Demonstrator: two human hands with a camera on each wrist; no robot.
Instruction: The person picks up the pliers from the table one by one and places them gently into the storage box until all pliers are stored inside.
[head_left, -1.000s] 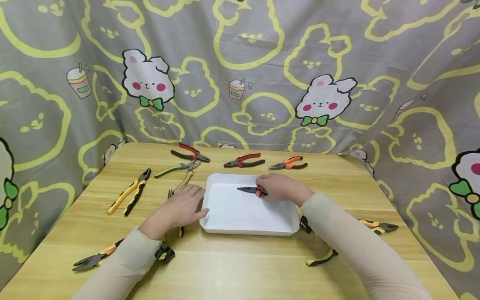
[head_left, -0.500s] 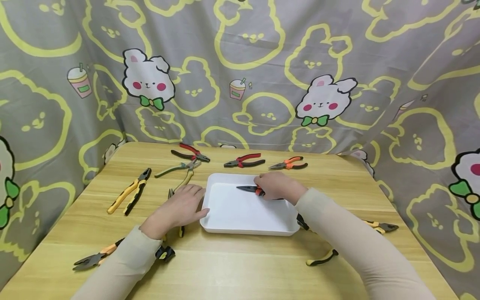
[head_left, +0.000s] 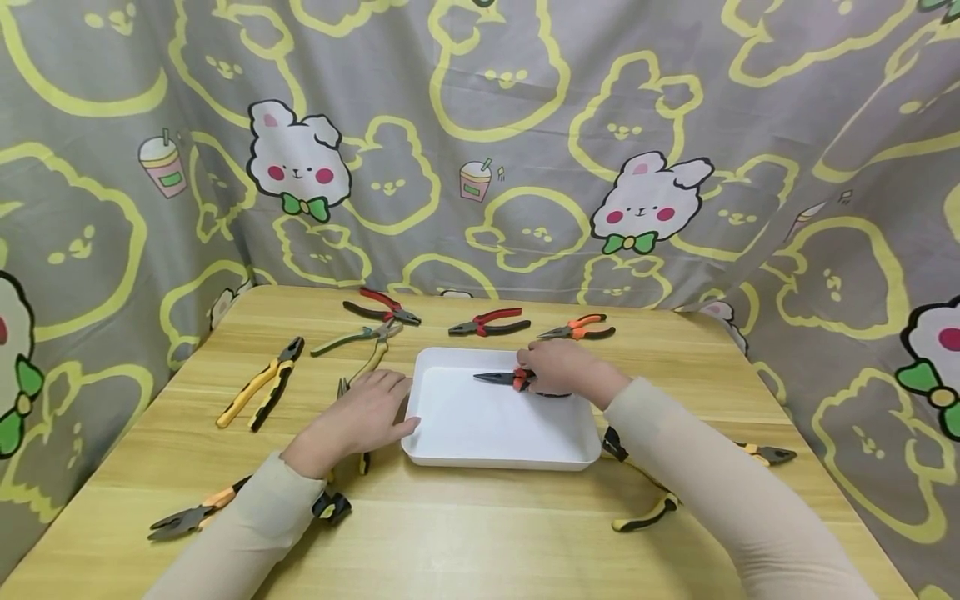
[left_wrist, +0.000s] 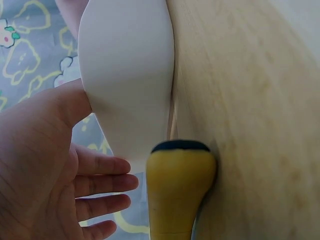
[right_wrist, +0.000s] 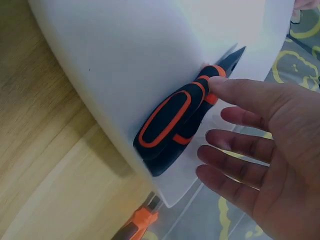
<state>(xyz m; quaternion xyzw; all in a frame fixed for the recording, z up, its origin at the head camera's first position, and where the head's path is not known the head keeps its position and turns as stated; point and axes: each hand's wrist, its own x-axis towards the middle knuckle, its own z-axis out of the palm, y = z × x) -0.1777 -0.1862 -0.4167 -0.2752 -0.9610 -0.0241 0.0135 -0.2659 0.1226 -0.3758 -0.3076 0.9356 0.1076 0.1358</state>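
Now the right hand has loosened: a second ago its fingers were curled over the handles of the black-and-orange pliers, and in the right wrist view the hand is spread wide, the fingers straight, only one fingertip touching the handles near the pivot. The pliers lie flat on the floor of the tray, in its far right part, nose pointing toward the tray's left wall. They have barely shifted over the last second, so I judge that the tool has been set down and the grip released, with the hand not yet lifted away.

The left hand has not moved: it rests on the desk against the tray's left wall, fingers relaxed and holding nothing. In the left wrist view the hand lies open just beside the tray's white wall, with a yellow handle on the desk next to it.

The tray is the only container. It sits near the middle of the desk and holds just this one pair of pliers; the rest of its floor is bare white.

Other pliers lie on the desk around it: a red-and-black pair and an orange pair along the far edge, a yellow-and-black pair toward the left edge, one more near the near left corner, and two partly hidden under the right sleeve.
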